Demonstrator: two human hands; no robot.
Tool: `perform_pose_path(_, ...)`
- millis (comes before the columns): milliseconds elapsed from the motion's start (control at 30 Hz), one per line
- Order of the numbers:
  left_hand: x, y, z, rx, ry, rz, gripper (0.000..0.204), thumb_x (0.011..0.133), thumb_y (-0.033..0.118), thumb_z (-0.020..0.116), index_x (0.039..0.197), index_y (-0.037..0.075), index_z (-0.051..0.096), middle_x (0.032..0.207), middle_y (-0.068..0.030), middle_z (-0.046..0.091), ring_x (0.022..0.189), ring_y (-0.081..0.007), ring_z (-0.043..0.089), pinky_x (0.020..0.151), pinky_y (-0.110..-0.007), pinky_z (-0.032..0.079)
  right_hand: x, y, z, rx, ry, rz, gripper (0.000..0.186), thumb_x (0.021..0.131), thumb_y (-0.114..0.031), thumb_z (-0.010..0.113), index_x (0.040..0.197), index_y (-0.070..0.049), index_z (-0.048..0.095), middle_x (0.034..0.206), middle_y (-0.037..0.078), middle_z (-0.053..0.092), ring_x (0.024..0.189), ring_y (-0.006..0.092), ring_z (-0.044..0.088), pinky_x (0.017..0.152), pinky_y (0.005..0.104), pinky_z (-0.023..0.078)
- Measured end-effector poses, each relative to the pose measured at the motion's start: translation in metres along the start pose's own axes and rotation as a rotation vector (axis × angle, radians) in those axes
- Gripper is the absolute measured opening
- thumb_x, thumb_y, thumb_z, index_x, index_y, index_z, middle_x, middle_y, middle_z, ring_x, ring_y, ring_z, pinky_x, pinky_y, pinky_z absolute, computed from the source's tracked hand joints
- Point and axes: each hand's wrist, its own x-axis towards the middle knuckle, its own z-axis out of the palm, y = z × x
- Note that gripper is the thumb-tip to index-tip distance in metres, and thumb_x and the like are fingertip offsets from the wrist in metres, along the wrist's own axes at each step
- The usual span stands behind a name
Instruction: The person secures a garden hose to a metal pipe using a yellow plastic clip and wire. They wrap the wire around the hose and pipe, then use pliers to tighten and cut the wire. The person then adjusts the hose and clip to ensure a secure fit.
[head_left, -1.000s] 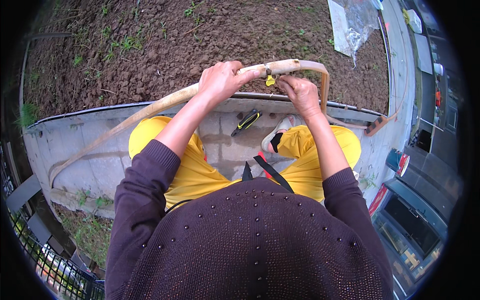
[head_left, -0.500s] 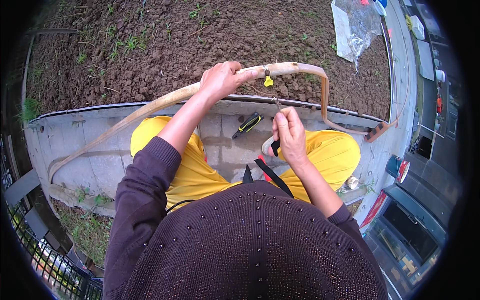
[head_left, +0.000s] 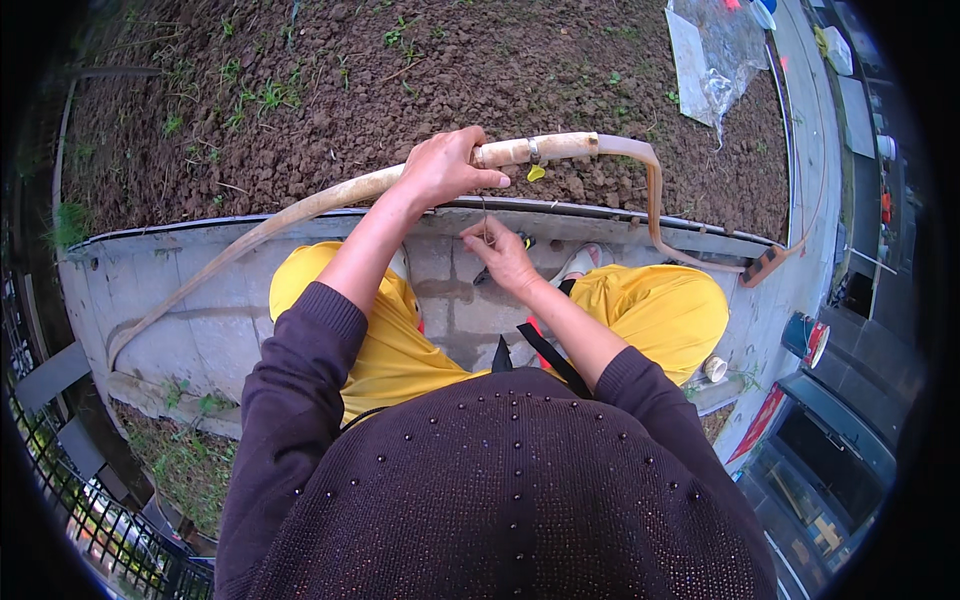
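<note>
A pale, dirt-stained hose (head_left: 330,197) arches across in front of me, from the paving at the left to the right. My left hand (head_left: 445,172) grips it near the top of the arch. Right of that hand, a metal hose clamp with a yellow thumb key (head_left: 536,173) sits around a thicker sleeve (head_left: 567,146), which joins a clearer length of hose (head_left: 653,185). Below the hose, my right hand (head_left: 503,255) pinches a thin wire (head_left: 484,208) that rises toward the left hand. Behind the right hand, black-and-yellow pliers (head_left: 482,276) lie on the paving, mostly covered.
A bed of bare soil (head_left: 330,100) with small weeds lies beyond a low concrete kerb (head_left: 330,225). Clear plastic sheeting (head_left: 730,75) lies at the far right. A brick (head_left: 763,266) rests beside the hose at the right, with a bucket (head_left: 805,339) and a small roll (head_left: 715,369) nearer.
My right hand has moved left with the wire, from below the yellow key to below my left hand, now covering most of the pliers. The left hand keeps its hold on the hose.
</note>
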Motion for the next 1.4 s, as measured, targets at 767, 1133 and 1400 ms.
perform_pose_path(767, 0.002, -0.017, 0.013, -0.147, -0.053, 0.147, 0.053, 0.074, 0.010, 0.073, 0.121, 0.004, 0.050, 0.089, -0.0135, 0.067, 0.081, -0.0242, 0.064, 0.072, -0.038, 0.049, 0.030, -0.150, -0.101, -0.982, 0.088, -0.755, 0.030, 0.080, -0.012, 0.070, 0.109, -0.008, 0.064, 0.111, 0.011, 0.065, 0.111, 0.0280, 0.059, 0.103, 0.0439, 0.039)
perform_pose_path(1133, -0.024, -0.030, -0.009, -0.071, -0.147, 0.111, 0.075, 0.067, 0.022, 0.084, 0.133, 0.007, 0.050, 0.117, -0.0196, 0.066, 0.113, -0.0330, 0.063, 0.095, -0.041, 0.049, 0.063, -0.161, -0.100, -1.225, -0.327, -0.487, 0.036, 0.086, -0.043, 0.068, 0.097, -0.009, 0.062, 0.086, 0.014, 0.072, 0.085, 0.0337, 0.070, 0.074, 0.0470, 0.054)
perform_pose_path(1400, -0.034, -0.019, -0.009, 0.264, -0.064, -0.075, 0.019, 0.076, 0.023, 0.066, 0.089, 0.011, 0.072, 0.083, -0.0154, 0.072, 0.082, -0.0340, 0.070, 0.075, -0.044, 0.055, 0.051, -0.165, -0.098, -1.210, -0.283, -0.591, 0.034, 0.085, -0.039, 0.069, 0.090, -0.008, 0.058, 0.082, 0.012, 0.069, 0.079, 0.0323, 0.069, 0.067, 0.0457, 0.054)
